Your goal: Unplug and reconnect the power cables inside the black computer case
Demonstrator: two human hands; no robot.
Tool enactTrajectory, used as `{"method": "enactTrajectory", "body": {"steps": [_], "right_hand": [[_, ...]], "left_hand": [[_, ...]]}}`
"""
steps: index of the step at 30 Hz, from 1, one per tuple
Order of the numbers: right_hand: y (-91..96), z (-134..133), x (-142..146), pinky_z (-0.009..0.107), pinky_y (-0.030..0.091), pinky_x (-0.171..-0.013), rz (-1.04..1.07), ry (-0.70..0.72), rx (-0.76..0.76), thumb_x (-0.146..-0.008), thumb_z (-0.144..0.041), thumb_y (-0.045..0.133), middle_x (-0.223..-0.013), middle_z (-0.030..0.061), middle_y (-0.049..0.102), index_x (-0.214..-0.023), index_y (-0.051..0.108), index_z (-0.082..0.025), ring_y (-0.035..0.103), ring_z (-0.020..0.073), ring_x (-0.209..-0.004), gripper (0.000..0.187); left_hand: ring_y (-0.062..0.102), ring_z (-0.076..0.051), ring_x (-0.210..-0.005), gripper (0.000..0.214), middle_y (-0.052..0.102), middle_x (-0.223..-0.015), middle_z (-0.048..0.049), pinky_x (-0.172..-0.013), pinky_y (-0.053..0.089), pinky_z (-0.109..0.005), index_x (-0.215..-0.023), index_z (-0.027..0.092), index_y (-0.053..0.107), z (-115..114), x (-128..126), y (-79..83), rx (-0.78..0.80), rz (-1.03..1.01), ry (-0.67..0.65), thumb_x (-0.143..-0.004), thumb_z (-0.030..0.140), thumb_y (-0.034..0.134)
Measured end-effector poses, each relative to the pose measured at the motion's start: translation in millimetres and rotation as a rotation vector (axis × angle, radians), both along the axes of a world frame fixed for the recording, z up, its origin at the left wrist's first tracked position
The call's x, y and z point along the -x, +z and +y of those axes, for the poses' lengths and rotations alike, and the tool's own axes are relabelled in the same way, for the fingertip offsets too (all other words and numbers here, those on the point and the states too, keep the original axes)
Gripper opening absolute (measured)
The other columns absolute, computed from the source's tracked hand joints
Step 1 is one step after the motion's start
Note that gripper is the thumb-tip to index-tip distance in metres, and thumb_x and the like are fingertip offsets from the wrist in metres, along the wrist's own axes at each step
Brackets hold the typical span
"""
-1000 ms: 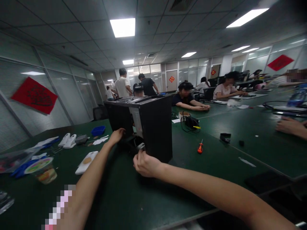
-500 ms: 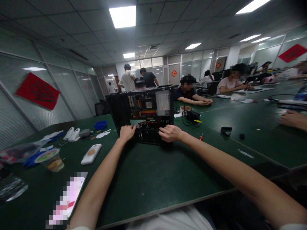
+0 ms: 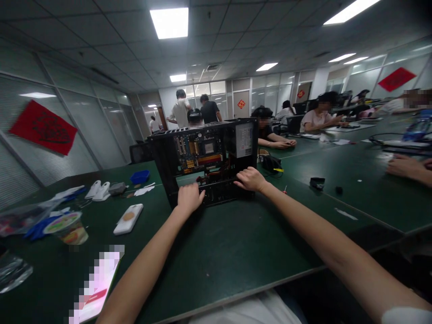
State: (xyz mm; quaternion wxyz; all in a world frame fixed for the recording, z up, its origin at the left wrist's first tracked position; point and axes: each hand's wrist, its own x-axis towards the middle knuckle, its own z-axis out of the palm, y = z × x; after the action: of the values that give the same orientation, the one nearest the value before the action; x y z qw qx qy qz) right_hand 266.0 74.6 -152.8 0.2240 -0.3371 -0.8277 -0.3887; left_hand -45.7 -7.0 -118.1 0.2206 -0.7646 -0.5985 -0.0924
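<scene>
A black desktop computer case [image 3: 163, 162] stands on the green table in front of me, its side uncovered towards me. Inside it I see a motherboard [image 3: 209, 147] with coloured slots, a labelled silver power supply [image 3: 244, 139] at the upper right, and loose cables below. My left hand [image 3: 189, 198] is closed over the lower front bar of the case near its left end, thumb out to the right. Farther right, my right hand [image 3: 251, 179] grips the same lower frame with its fingers curled over it. The fingertips of both hands are partly hidden.
On the left lie a phone [image 3: 101, 285], a white power bank-like block [image 3: 128, 219], a food cup [image 3: 69, 227] and a blue tray [image 3: 139, 176]. Behind the case on the right are black cables [image 3: 272, 164]. Another person's hands [image 3: 405, 167] rest at far right.
The case has turned somewhat and come slightly nearer, its right end shifting right. Both my hands moved along with it, the left one lower and the right one further right.
</scene>
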Motion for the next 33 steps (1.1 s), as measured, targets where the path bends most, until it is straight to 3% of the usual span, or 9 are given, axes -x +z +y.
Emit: {"method": "enactTrajectory", "body": {"steps": [7, 18, 24, 28, 31, 33], "right_hand": [[-4.9, -19.2, 12.9, 0.034, 0.025, -0.073, 0.149, -0.09, 0.057, -0.103, -0.041, 0.042, -0.076, 0.0094, 0.068, -0.08, 0.064, -0.014, 0.054, 0.0193, -0.071, 0.042], [-1.0, -49.1, 21.2, 0.035, 0.026, -0.074, 0.155, -0.11, 0.056, -0.104, -0.042, 0.041, -0.075, 0.0086, 0.068, -0.079, 0.064, -0.015, 0.053, 0.0196, -0.07, 0.044], [5.5, -55.1, 21.3, 0.034, 0.027, -0.075, 0.165, -0.097, 0.094, -0.102, -0.044, 0.044, -0.073, 0.0089, 0.07, -0.077, 0.066, -0.015, 0.056, 0.019, -0.069, 0.044], [8.4, -57.9, 23.4, 0.035, 0.028, -0.075, 0.179, -0.117, 0.119, -0.102, -0.045, 0.043, -0.073, 0.0092, 0.071, -0.076, 0.067, -0.015, 0.057, 0.0188, -0.067, 0.046], [8.2, -59.0, 24.7, 0.035, 0.028, -0.076, 0.203, -0.118, 0.128, -0.102, -0.045, 0.043, -0.074, 0.0098, 0.071, -0.077, 0.067, -0.015, 0.058, 0.0191, -0.069, 0.046], [7.5, -59.4, 25.1, 0.035, 0.028, -0.076, 0.219, -0.109, 0.14, -0.102, -0.045, 0.042, -0.075, 0.0102, 0.072, -0.078, 0.067, -0.014, 0.059, 0.0194, -0.07, 0.046]], "left_hand": [[0.071, -0.034, -0.087, 0.046, 0.072, -0.094, -0.0169, -0.072, 0.053, -0.041, -0.108, 0.011, 0.064, -1.7, 4.1, 11.0, 0.085, -0.025, -0.048, -0.099, 0.048, 0.038], [0.071, -0.037, -0.095, 0.052, 0.074, -0.1, -0.021, -0.078, 0.055, -0.044, -0.103, 0.01, 0.073, -12.4, 9.5, 31.6, 0.198, 0.066, -0.026, -0.098, 0.048, 0.037], [0.07, -0.034, -0.097, 0.064, 0.074, -0.108, -0.0188, -0.081, 0.053, -0.04, -0.115, 0.014, 0.071, -17.2, 17.4, 52.9, 0.433, 0.012, -0.117, -0.095, 0.063, 0.035], [0.068, -0.026, -0.106, 0.048, 0.072, -0.12, -0.0127, -0.087, 0.052, -0.031, -0.122, 0.018, 0.067, 9.3, 21.8, 58.3, 0.455, -0.145, -0.164, -0.098, 0.049, 0.04], [0.064, -0.025, -0.117, 0.047, 0.068, -0.13, -0.0108, -0.092, 0.05, -0.028, -0.133, 0.019, 0.061, 40.2, 18.7, 56.4, 0.431, -0.202, -0.116, -0.088, 0.031, 0.057], [0.065, -0.025, -0.116, 0.046, 0.069, -0.128, -0.01, -0.09, 0.051, -0.027, -0.126, 0.019, 0.067, 56.0, 15.9, 52.1, 0.509, -0.194, -0.111, -0.08, 0.024, 0.064]]}}
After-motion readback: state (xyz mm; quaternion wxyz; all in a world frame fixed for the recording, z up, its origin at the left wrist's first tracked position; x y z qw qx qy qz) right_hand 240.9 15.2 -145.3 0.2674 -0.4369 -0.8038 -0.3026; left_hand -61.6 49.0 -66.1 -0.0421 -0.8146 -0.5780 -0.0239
